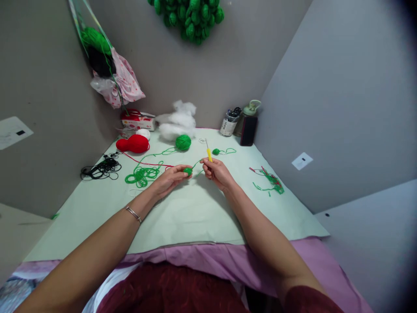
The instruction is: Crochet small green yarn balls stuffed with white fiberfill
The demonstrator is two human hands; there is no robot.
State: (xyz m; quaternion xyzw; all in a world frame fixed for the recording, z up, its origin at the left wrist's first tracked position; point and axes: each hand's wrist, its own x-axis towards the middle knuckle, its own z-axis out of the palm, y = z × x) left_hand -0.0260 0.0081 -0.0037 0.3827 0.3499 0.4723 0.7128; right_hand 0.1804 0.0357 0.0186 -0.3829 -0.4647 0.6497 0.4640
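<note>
Between the thumb and fingers of my left hand [172, 178] is a small green crocheted ball [187, 171]. A green strand [196, 164] runs from it to my right hand [216, 172]. That hand is closed around a crochet hook with a yellow handle [209, 154], its thin metal shaft pointing away from me. Just beyond my right hand lies another small green crocheted piece [216, 151] with a loose yarn tail. A ball of green yarn [183, 142] rests farther back, and a loose heap of green yarn [143, 174] spreads left of my left hand.
Red yarn [133, 144], tangled black cord [102, 168] and white stuffing [179, 121] lie at the left and back. A pen cup [228, 124], a bottle [249, 113] and a phone [248, 130] stand back right. Yarn scraps [272, 181] lie right. Walls enclose the table.
</note>
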